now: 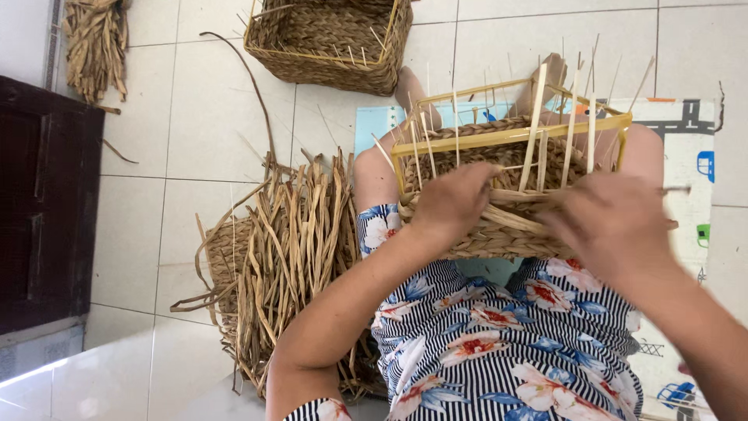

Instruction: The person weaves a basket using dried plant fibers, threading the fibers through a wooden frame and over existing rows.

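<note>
the half-woven basket rests on the person's lap, left hand clenched on its woven wall, right hand blurred, grip unclear, mid-weaving, likely needing another strand from the dried reeds.

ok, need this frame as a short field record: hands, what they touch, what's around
left hand: fingers pressed on the near woven wall of the basket in the lap
right hand: blurred, on the same wall; grip unclear
half-woven basket: yellow wire frame, pale upright stakes above the weave
dried fibre bundle: on the floor, on the person's left
finished basket: on the tiles, beyond the knees
play mat: under the person
dark wooden furniture: left edge
</note>
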